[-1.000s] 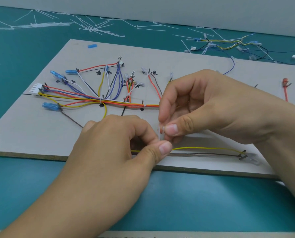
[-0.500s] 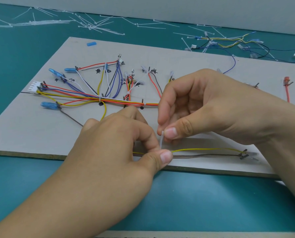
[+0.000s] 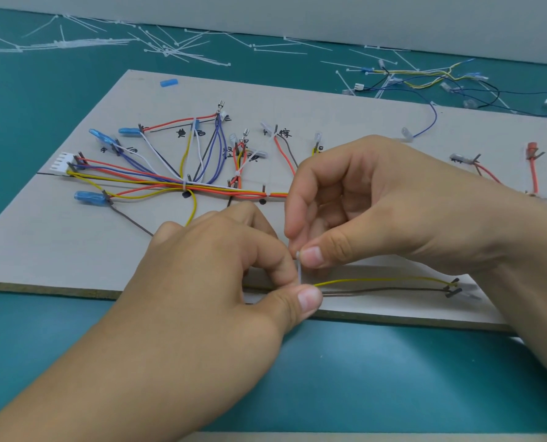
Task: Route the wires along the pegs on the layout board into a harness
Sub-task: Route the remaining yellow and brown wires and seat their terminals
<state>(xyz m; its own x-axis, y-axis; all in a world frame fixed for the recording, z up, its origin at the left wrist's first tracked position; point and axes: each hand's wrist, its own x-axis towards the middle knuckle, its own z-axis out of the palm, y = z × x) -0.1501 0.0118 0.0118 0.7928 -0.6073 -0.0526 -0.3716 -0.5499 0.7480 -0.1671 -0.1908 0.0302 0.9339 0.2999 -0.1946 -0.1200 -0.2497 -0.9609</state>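
Observation:
A grey layout board [image 3: 58, 247] lies on the teal table, with coloured wires [image 3: 144, 183] strung between dark pegs and ending in blue sleeves and a white connector [image 3: 61, 162]. Near the board's front edge a yellow wire [image 3: 380, 280] and a brown wire [image 3: 384, 290] run side by side to pegs at the right. My left hand [image 3: 221, 282] pinches these two wires where a white cable tie [image 3: 299, 272] wraps them. My right hand [image 3: 371, 202] pinches the tie's upper end between thumb and forefinger, just above the left thumb.
Several loose white cable ties [image 3: 170, 49] are scattered on the table behind the board. A second bundle of wires [image 3: 425, 81] lies at the back right. A red wire with a red terminal [image 3: 533, 161] stands at the board's right end. A blue sleeve [image 3: 169, 82] lies loose.
The right hand has drawn the tie's end upward, away from the left thumb, so more of the white strap shows between the two hands. The left hand has stayed on the wires.

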